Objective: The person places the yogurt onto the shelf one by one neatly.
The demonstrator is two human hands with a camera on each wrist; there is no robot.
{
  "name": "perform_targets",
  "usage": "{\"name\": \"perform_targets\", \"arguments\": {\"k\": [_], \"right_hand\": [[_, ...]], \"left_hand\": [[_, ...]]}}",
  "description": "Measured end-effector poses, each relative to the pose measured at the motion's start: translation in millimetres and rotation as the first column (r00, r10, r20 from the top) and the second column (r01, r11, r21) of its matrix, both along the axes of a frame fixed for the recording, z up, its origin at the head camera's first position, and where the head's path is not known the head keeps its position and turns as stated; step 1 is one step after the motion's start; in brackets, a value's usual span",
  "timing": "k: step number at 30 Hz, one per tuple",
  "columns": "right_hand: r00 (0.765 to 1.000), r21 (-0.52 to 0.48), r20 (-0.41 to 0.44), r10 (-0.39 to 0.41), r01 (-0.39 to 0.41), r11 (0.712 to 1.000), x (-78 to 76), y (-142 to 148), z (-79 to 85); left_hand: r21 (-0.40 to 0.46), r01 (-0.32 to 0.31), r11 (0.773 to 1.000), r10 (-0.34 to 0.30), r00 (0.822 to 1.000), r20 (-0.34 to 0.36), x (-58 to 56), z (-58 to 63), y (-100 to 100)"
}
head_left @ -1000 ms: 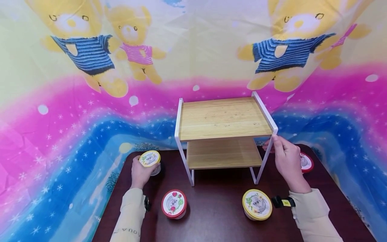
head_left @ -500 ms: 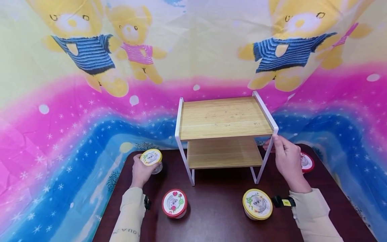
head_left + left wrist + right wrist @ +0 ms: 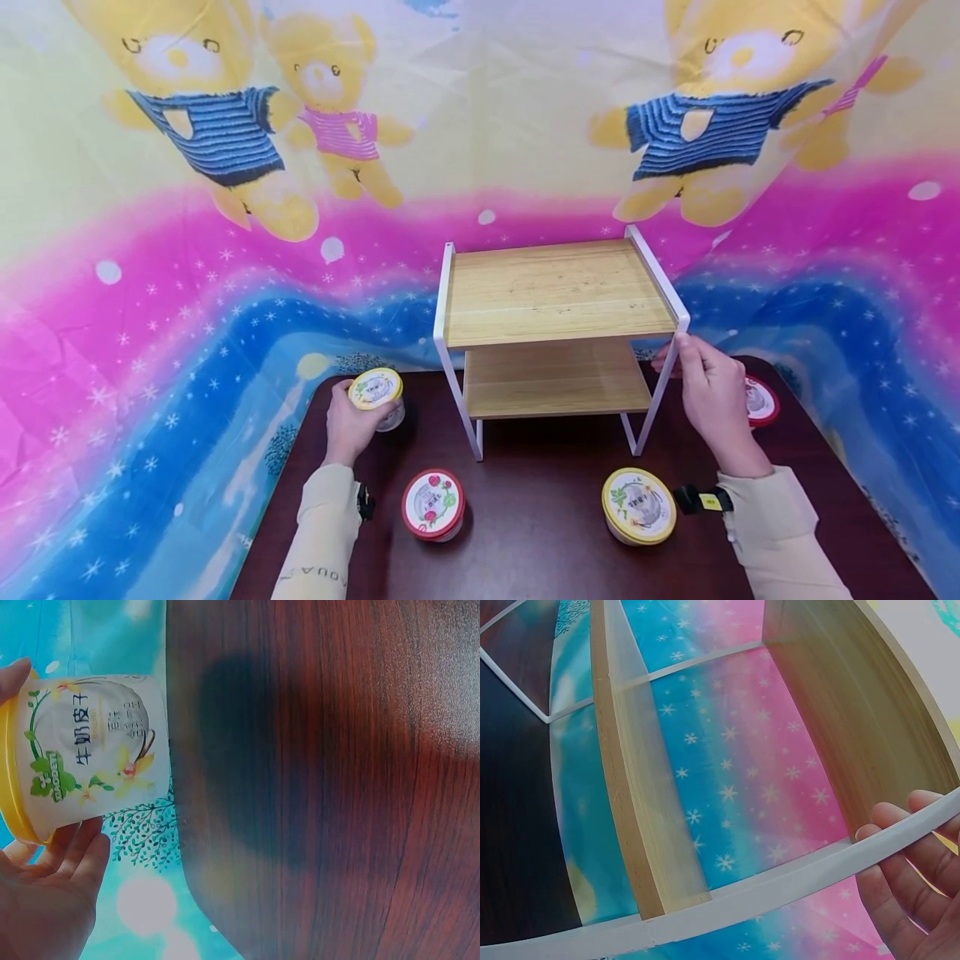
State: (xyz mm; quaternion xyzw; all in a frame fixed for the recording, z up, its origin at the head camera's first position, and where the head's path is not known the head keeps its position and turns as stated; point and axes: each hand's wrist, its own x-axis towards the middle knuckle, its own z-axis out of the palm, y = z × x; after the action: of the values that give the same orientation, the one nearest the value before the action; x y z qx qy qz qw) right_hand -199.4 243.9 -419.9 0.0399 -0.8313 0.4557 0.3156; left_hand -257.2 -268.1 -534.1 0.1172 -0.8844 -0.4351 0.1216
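Observation:
In the head view, my left hand (image 3: 352,427) grips a paper tub with a yellow lid (image 3: 376,388) at the table's left side. The left wrist view shows the tub's white wall (image 3: 97,750) printed with flowers and dark characters; its shadow falls on the wood apart from it, so it seems raised. My right hand (image 3: 712,400) holds the white metal side frame of a two-tier wooden shelf (image 3: 558,292). Seen from the right wrist, its fingers (image 3: 922,855) curl round the white bar (image 3: 780,889).
A red-lidded tub (image 3: 432,505) and another yellow-lidded tub (image 3: 638,507) stand on the dark table (image 3: 525,533) before the shelf. Another red-lidded tub (image 3: 761,402) sits beyond my right wrist, partly covered. A bear-print cloth (image 3: 480,167) hangs close behind.
The yellow-lidded tub in my left hand has shifted very slightly up and to the right. My right hand and the shelf have stayed still.

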Motion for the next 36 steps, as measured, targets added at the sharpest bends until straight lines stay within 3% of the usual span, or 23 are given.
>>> {"name": "perform_targets", "arguments": {"k": [10, 20, 36], "right_hand": [[1.0, 0.006, 0.009, -0.002, 0.002, 1.0, 0.4, -0.5, 0.2], [1.0, 0.002, 0.006, 0.007, -0.007, 1.0, 0.2, -1.0, 0.2], [1.0, 0.005, 0.019, -0.004, 0.004, 1.0, 1.1, -1.7, 1.1]], "left_hand": [[-0.019, 0.022, 1.0, -0.023, 1.0, -0.018, -0.8, -0.9, -2.1], [0.003, 0.044, 0.999, -0.044, 0.999, 0.028, 0.5, 3.0, -0.3], [-0.026, 0.064, 0.998, -0.065, 0.998, -0.022, -0.1, 15.8, 3.0]]}}
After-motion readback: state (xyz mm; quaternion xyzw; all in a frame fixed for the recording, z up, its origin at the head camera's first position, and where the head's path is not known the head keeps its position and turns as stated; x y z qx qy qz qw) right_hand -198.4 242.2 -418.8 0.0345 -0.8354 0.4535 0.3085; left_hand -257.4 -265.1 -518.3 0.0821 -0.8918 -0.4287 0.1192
